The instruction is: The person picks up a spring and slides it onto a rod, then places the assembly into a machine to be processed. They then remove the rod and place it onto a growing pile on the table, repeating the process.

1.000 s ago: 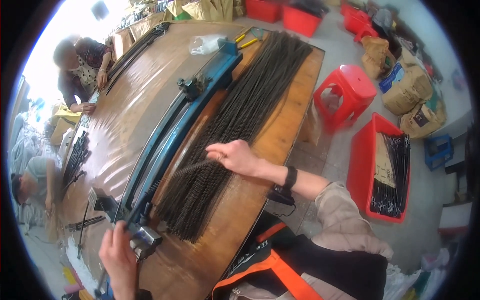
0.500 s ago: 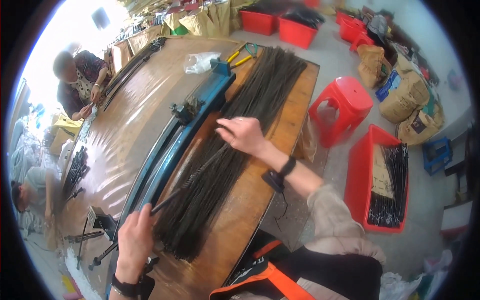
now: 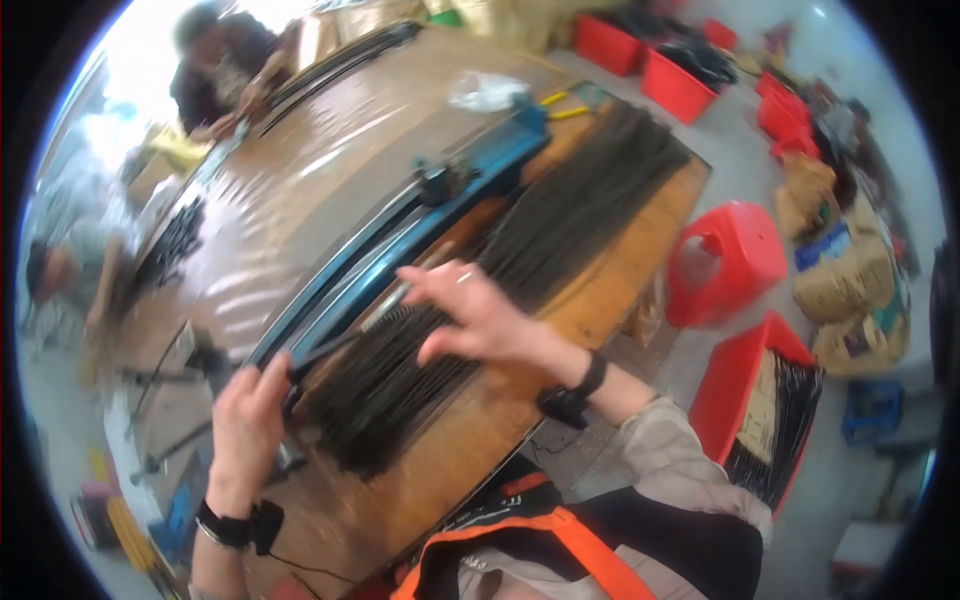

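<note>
My left hand (image 3: 248,430) is closed around one end of a thin dark rod (image 3: 335,346) with a coil spring (image 3: 385,311) further along it. The rod slants up and right along the edge of a long blue metal fixture (image 3: 385,262). Over the middle of a thick bundle of thin dark rods (image 3: 590,205), my right hand (image 3: 485,322) has its fingers spread. Its fingertips are close to the spring's far end; blur hides whether they touch it. A small metal mechanism (image 3: 445,182) sits on the fixture. Both wrists wear black straps.
The brown table (image 3: 610,275) carries a clear plastic bag (image 3: 487,92) and yellow-handled pliers (image 3: 565,105) at the far end. A red stool (image 3: 730,262) and a red bin of dark rods (image 3: 715,395) stand right. Two people sit along the left side, one (image 3: 225,65) at far left.
My right hand has gone from closed fingers to spread ones, lower along the bundle. The held rod has shifted toward the blue fixture. The whole view has turned slightly.
</note>
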A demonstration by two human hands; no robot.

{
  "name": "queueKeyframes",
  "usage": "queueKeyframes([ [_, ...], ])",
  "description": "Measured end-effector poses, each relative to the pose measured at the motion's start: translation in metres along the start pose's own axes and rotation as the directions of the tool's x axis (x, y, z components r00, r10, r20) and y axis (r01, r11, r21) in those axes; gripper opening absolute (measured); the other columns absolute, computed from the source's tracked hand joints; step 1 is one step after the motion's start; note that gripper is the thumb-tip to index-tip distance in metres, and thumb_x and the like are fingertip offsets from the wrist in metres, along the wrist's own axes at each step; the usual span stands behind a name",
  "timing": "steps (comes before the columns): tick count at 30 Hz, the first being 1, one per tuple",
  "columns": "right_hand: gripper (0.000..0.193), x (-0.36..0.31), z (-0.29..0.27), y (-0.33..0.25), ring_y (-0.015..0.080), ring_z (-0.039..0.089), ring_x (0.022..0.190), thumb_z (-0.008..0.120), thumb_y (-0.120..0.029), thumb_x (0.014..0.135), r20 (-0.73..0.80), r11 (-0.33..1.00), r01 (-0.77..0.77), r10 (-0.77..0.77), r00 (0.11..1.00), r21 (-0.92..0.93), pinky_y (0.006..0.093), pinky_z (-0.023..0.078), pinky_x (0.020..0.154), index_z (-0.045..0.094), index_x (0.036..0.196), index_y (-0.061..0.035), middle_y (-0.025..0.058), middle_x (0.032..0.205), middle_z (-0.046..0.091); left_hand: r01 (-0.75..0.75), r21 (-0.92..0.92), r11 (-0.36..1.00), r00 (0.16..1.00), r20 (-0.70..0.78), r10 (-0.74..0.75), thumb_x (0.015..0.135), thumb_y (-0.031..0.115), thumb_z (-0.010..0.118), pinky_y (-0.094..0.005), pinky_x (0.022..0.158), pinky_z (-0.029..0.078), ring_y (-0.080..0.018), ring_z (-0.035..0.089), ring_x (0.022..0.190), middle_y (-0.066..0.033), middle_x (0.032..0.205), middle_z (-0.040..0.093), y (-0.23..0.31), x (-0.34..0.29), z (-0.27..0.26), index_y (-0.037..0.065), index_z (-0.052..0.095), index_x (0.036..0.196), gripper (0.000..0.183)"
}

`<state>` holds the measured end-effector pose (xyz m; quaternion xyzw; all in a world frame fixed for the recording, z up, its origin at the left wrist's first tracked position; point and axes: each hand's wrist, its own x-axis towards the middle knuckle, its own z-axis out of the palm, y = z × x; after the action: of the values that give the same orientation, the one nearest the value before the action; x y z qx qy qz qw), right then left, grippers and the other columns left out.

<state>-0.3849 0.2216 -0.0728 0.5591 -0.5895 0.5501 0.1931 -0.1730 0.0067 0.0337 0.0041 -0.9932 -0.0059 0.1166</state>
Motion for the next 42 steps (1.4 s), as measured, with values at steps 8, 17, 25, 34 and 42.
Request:
queueKeyframes([
  [8, 0.043, 0.006, 0.001, 0.017, 0.0194, 0.059, 0.067, 0.081, -0.016, 0.072, 0.08, 0.986, 0.124, -0.115, 0.99, -0.114, 0.0316, 0.048, 0.058, 0.071, 0.113, -0.0092, 0.0052, 0.077, 0.065, 0.012, 0.094, 0.995, 0.991, -0.132, 0.001, 0.077, 0.008, 0.064, -0.0365, 0.058, 0.05, -0.0233, 0.059, 0.069, -0.0048, 0.072, 0.053, 0.001, -0.026, -0.006, 0.017, 0.062, 0.115, 0.039],
  [17, 0.03, -0.039, -0.008, 0.037, 0.0103, 0.057, 0.084, 0.054, -0.014, 0.1, -0.062, 0.935, -0.277, 0.297, 0.953, 0.221, 0.024, 0.047, 0.076, 0.061, 0.125, -0.0007, 0.0043, 0.099, 0.064, -0.006, 0.052, 0.999, 0.949, -0.316, 0.022, 0.082, 0.003, 0.062, -0.0313, 0.052, 0.051, -0.0199, 0.059, 0.063, -0.0064, 0.069, 0.053, -0.014, -0.051, -0.01, 0.013, 0.06, 0.107, 0.027],
  [25, 0.021, 0.018, 0.072, -0.001, 0.013, 0.065, 0.08, 0.054, -0.013, 0.099, 0.43, 0.884, -0.448, 0.459, 0.777, -0.135, 0.0269, 0.052, 0.071, 0.065, 0.115, -0.0045, 0.0078, 0.09, 0.069, 0.308, 0.27, 0.912, 0.827, -0.55, -0.117, 0.092, 0.012, 0.061, -0.0387, 0.058, 0.052, -0.0331, 0.064, 0.07, -0.0142, 0.084, 0.064, -0.084, -0.123, -0.115, 0.006, 0.061, 0.107, 0.017],
  [34, 0.016, 0.117, 0.268, -0.081, 0.0162, 0.065, 0.068, 0.071, -0.024, 0.089, 0.37, 0.87, -0.066, -0.138, 0.919, 0.488, 0.0314, 0.05, 0.065, 0.072, 0.093, -0.0091, 0.0081, 0.081, 0.071, 0.445, 0.15, 0.883, 0.785, -0.539, -0.304, 0.091, 0.007, 0.063, -0.0406, 0.063, 0.048, -0.0361, 0.061, 0.072, -0.0185, 0.085, 0.063, -0.098, -0.228, -0.12, 0.002, 0.062, 0.113, 0.022],
  [42, 0.011, 0.12, 0.296, -0.079, 0.0196, 0.065, 0.082, 0.073, -0.019, 0.085, 0.51, 0.954, 0.154, -0.269, 0.817, 0.256, 0.035, 0.041, 0.088, 0.073, 0.087, -0.0088, 0.0048, 0.086, 0.072, 0.641, 0.031, 0.767, 0.701, -0.43, -0.569, 0.092, 0.007, 0.062, -0.0399, 0.063, 0.048, -0.0351, 0.061, 0.072, -0.0187, 0.085, 0.062, -0.115, -0.291, -0.088, 0.002, 0.062, 0.114, 0.023],
])
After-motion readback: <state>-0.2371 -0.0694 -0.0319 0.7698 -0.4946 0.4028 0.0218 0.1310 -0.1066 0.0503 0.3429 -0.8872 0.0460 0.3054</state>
